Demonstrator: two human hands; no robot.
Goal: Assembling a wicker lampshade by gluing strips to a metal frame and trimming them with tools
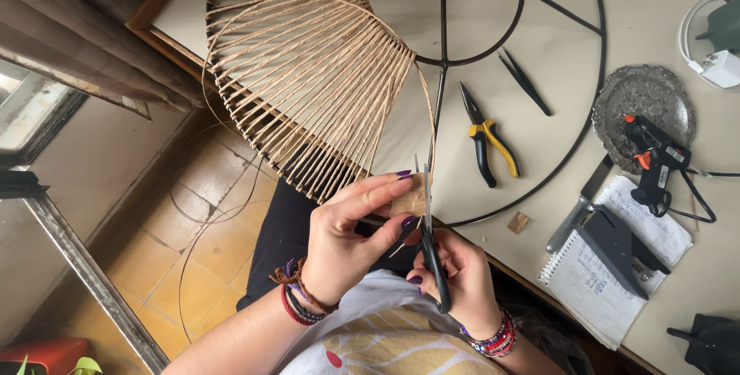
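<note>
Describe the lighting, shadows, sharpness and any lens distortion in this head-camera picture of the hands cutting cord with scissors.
Head view: soft, even daylight, no harsh glare on the pale table; only faint shadows under the pliers and glue gun. The left hand, right hand and scissors are sharp, without motion blur. Wide-angle distortion bends the table's edges towards the corners.

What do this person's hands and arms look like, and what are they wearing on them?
Both forearms are bare, with no sleeves. The left hand and right hand have dark purple polished fingernails. The left wrist carries a stack of red, purple and dark cord bracelets; the right wrist wears multicoloured beaded bracelets.
</note>
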